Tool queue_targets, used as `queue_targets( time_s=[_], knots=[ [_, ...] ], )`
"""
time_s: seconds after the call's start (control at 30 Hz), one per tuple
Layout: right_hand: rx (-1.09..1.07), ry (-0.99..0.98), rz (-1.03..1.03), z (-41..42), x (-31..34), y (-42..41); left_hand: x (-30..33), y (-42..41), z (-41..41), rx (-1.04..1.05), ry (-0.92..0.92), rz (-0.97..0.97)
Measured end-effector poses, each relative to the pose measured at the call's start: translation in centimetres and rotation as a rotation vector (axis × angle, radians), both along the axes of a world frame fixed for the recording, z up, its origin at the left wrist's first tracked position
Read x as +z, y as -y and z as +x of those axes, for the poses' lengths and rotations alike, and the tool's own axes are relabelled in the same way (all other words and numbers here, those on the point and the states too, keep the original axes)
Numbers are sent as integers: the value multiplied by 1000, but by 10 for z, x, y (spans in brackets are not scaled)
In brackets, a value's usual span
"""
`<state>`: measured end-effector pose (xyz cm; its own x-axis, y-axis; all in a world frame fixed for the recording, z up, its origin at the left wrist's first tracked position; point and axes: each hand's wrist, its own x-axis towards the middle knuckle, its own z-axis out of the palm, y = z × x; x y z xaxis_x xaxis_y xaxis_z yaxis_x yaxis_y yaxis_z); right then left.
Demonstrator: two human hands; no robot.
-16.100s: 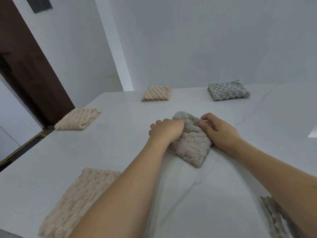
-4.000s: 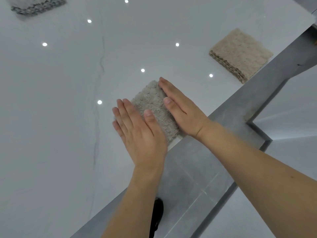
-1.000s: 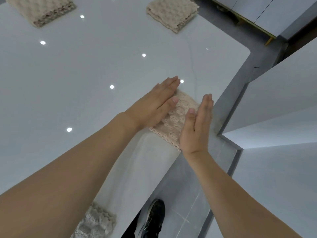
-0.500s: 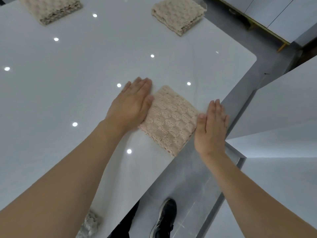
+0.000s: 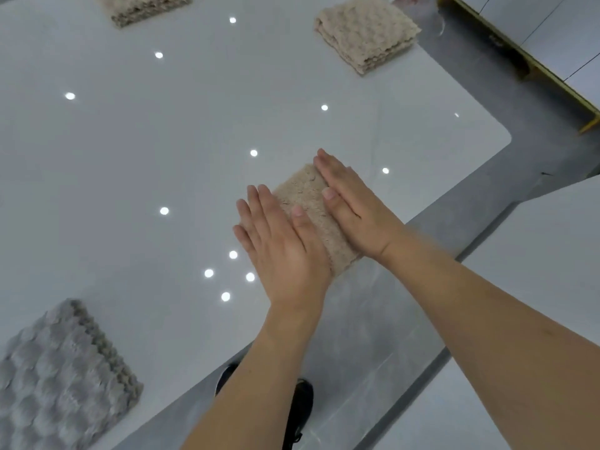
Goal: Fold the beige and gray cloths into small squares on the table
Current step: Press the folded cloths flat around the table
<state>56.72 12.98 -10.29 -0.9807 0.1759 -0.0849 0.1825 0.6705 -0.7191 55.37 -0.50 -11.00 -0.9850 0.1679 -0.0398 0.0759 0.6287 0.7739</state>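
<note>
Pressing flat now on both sides of the beige cloth point(image 5: 311, 216), near the middle of the frame, close to the table point(image 5: 130, 157) edge. Half a second ago, wider apart: left hand point(image 5: 282, 248) only at the cloth's left edge, right hand point(image 5: 354, 206) off past its right edge. Now both moved in and lying on top, fingers straight and close together, with just a strip of cloth showing between them. Left hand over the lower left part, right hand over the upper right part. Folded small, the cloth, lying slanted. Folded gray cloth point(image 5: 61, 381) at lower left. Another beige stack point(image 5: 367, 30) at upper right, and one more point(image 5: 143, 6) at the top edge. Black shoe point(image 5: 300, 414) down below on the gray floor.
</note>
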Motion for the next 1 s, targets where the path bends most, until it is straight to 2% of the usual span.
queue_targets(
  time_s=[0.17,0.27,0.57,0.73,0.83,1.0],
  knots=[
    [28,29,245,-1,-13,1,-14,10,-3,-107,-63,-334],
    [12,50,328,2,-14,2,-16,22,-8,-157,-95,-446],
    [-7,110,497,11,-18,-5,-15,28,-13,-218,-122,-538],
    [-77,159,382,20,-8,-5,0,25,-24,-292,-151,-605],
    [-275,190,334,42,14,-27,25,3,-41,-455,-228,-580],
    [-582,237,397,87,87,-75,79,-88,-48,-987,-467,-469]
  ],
)
